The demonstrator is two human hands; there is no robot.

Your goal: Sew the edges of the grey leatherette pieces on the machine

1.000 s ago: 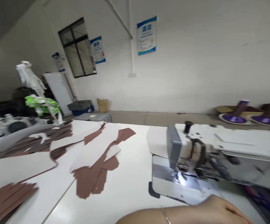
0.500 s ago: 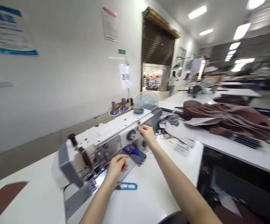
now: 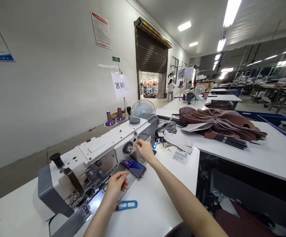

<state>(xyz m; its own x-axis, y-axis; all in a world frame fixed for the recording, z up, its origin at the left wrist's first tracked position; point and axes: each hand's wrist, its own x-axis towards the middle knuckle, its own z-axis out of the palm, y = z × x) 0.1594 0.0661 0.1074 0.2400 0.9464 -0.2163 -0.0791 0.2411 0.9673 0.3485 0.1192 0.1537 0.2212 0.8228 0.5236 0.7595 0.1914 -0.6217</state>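
Note:
A white and grey industrial sewing machine [image 3: 103, 144] stands on the white table in front of me. My right hand [image 3: 144, 150] is closed in a pinch at the machine's front, just right of a round dark dial with a metal hub [image 3: 128, 148]. What its fingertips hold, if anything, is too small to see. My left hand [image 3: 117, 183] is also pinched closed, lower and nearer the needle end, with its contents hidden. Between the hands a phone [image 3: 134, 167] lies screen up by the machine bed. Blue-handled thread snips [image 3: 128, 205] rest beside my left wrist.
Two purple thread cones [image 3: 119, 115] and a fan [image 3: 143, 108] stand behind the machine. Scraps and a white plastic plate [image 3: 180, 156] lie to the right. Stacked brown pieces [image 3: 219, 121] cover part of the adjoining table. A person [image 3: 170, 89] stands far back.
My view has turned to the right, so the machine and table sit further left. Both hands stay pinched, the right at the machine's front and the left below it.

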